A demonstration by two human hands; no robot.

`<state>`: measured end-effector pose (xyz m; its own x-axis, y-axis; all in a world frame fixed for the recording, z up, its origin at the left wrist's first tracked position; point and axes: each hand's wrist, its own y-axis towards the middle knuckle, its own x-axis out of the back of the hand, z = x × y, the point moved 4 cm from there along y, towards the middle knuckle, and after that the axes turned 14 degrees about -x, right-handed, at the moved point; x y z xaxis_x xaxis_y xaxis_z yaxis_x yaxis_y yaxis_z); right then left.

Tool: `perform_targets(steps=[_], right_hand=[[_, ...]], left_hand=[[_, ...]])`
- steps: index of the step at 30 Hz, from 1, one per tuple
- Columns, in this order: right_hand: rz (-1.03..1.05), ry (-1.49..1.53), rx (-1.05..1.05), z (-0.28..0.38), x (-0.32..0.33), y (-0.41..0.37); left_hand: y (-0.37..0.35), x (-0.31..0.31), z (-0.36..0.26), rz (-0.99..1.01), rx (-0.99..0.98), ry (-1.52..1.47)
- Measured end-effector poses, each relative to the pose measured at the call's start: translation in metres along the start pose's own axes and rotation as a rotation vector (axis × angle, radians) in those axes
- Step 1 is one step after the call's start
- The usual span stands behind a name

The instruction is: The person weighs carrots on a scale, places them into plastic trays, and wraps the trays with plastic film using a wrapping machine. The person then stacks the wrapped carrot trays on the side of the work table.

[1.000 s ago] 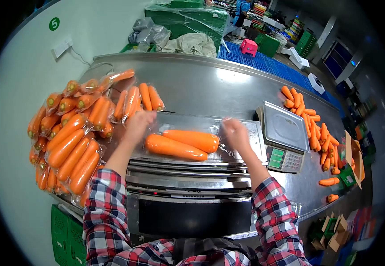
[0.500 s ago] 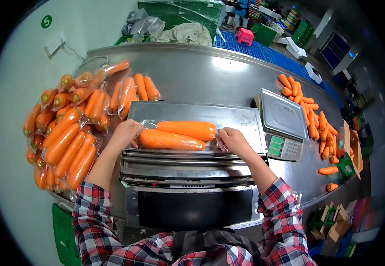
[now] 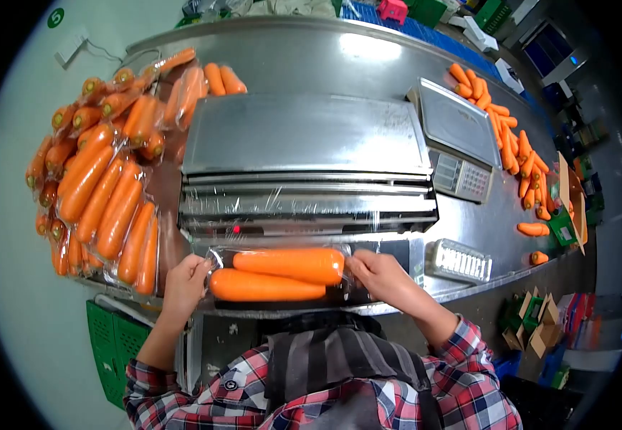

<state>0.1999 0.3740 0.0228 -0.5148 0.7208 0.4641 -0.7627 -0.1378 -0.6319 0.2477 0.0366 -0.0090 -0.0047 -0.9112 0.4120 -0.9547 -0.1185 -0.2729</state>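
Two carrots (image 3: 275, 284) lie side by side in clear plastic film, just below the front edge of the metal wrapping machine (image 3: 307, 132). My left hand (image 3: 186, 283) pinches the film at the left end of the pair. At the right end, my right hand (image 3: 377, 275) grips the film with its fingers closed. More film stretches from the machine's front rollers towards the carrots.
Wrapped carrots (image 3: 114, 208) are piled on the left of the steel table (image 3: 297, 50). A scale (image 3: 460, 125) stands right of the machine, with loose carrots (image 3: 508, 143) beyond it. A clear ridged tray (image 3: 461, 261) sits at the front right edge.
Both hands have pulled the two carrots and film from the machine's top plate down towards my body, over its front. The camera view has also tilted downward.
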Motion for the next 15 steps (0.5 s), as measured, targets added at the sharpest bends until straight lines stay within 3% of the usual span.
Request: perform_targets(steps=[1,3,5,7,9,11,12,13,15], right_hand=[[-0.145,-0.109,0.163,-0.006,-0.006,0.005],[-0.288,-0.082,0.182,-0.024,-0.011,0.014],[-0.364,0.129,0.118,-0.030,-0.011,0.010],[-0.393,0.190,0.117,-0.036,-0.013,0.008],[-0.402,0.295,0.216,-0.043,-0.022,0.012],[-0.326,0.244,0.413,-0.037,-0.043,0.011],[-0.155,0.242,0.330,-0.026,-0.034,-0.002],[-0.294,0.214,0.316,-0.038,-0.005,0.012],[-0.065,0.816,0.346,-0.010,0.048,-0.007]], left_hand=[[-0.006,-0.005,0.012,-0.022,0.017,-0.015],[-0.030,-0.016,0.031,-0.086,0.083,-0.213],[-0.061,-0.027,0.055,-0.178,0.179,-0.431],[-0.096,-0.043,0.066,-0.110,0.323,-0.794],[-0.127,-0.064,0.082,0.147,0.677,-1.112],[-0.137,-0.066,0.070,0.183,0.417,-0.976],[-0.140,-0.059,0.066,0.241,0.323,-0.982],[-0.138,-0.049,0.062,0.305,0.224,-0.989],[-0.136,-0.050,0.026,0.390,0.177,-1.036]])
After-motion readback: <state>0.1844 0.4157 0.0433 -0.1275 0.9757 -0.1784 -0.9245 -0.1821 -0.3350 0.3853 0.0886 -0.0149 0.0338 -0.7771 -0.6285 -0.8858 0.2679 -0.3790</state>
